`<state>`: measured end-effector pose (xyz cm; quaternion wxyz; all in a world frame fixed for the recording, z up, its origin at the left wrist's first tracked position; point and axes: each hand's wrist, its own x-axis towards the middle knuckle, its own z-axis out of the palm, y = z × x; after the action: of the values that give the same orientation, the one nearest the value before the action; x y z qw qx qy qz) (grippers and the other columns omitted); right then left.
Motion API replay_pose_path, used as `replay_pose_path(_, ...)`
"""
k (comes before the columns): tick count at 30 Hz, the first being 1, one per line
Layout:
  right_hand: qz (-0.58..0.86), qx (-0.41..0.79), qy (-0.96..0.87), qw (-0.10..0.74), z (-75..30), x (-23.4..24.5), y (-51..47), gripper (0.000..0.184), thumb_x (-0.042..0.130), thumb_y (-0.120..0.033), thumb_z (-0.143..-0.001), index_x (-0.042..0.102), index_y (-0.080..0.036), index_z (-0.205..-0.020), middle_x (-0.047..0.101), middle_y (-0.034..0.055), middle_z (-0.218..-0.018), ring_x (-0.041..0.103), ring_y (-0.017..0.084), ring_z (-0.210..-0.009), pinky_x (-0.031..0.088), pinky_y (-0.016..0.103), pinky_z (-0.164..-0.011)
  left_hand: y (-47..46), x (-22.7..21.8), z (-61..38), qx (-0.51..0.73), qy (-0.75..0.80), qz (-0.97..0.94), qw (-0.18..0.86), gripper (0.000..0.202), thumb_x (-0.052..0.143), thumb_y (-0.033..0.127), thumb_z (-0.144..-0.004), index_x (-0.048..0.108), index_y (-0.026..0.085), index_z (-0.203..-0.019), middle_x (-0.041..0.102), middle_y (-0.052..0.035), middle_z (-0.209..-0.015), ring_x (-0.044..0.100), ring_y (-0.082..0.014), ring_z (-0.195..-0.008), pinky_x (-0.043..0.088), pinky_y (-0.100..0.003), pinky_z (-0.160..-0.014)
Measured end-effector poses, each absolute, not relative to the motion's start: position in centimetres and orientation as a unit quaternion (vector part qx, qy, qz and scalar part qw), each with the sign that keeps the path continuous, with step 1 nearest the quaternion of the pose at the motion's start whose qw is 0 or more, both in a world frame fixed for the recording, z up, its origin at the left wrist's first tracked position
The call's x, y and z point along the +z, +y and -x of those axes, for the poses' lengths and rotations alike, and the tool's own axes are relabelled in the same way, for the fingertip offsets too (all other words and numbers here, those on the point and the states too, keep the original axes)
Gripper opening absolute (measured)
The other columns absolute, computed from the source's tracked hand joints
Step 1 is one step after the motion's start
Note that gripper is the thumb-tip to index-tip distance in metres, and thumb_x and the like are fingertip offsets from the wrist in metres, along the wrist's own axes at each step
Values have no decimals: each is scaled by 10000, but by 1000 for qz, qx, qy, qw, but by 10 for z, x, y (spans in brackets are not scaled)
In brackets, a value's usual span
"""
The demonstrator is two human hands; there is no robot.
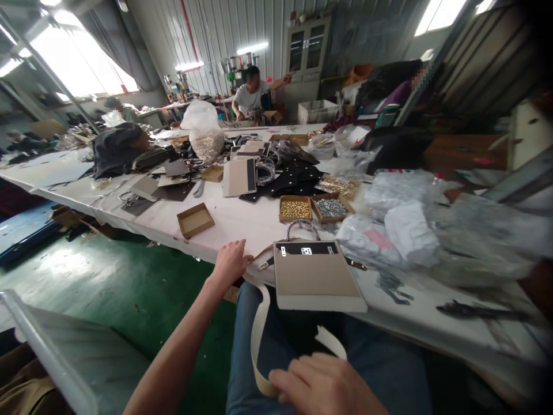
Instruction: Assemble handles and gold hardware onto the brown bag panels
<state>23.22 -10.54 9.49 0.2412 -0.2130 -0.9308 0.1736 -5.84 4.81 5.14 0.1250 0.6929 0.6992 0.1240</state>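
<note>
A: Lower centre-left, the left hand (231,262)?
B: Palm down on the white tabletop (242,222) edge, fingers close together, gripping nothing.
A: Just right of it?
B: The bag (317,276): a flat tan rectangle with a black top band and a small metal clasp, overhanging the edge. Its cream strap (258,334), flat and limp, loops downward.
A: Right hand (324,383), bottom centre?
B: Over the strap, fingers curled. Can't tell whether it grips.

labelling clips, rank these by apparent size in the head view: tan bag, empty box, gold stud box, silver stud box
1. tan bag, though it lies nearest the camera
2. empty box
3. gold stud box and silver stud box: alike, not ranked
</note>
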Motion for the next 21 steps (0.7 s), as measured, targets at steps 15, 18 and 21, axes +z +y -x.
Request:
replay_pose_path(15,137,7,-942,307,-224,61,-92,176,616,-161,-1136,791,-154,-1134,768,57,-1043,668,241,-1036,488,505,-1179,-48,75,-38,303,371,-474,739,690,654,715,-1094,741,182,-1522,794,-197,-1416,749,-304,-1310,546,-437,-1173)
replay_pose_path(18,139,18,-949,283,-222,46,-94,172,608,-179,-1143,779,-157,-1143,756,48,-1032,666,240,-1044,518,485,-1126,-54,67,-56,332,335,-415,778,672,713,718,-1056,798,147,-1399,805,-217,-1330,768,-317,-1244,568,-418,-1101)
replay_pose_path(21,148,40,-948,278,-226,45,-96,176,598,-193,-1153,771,-159,-1147,767,48,-1036,678,236,-1037,547,465,-1079,-53,62,-64,332,339,-373,797,548,831,665,-986,822,127,-1090,799,-150,-998,776,-261,-960,589,-351,-896)
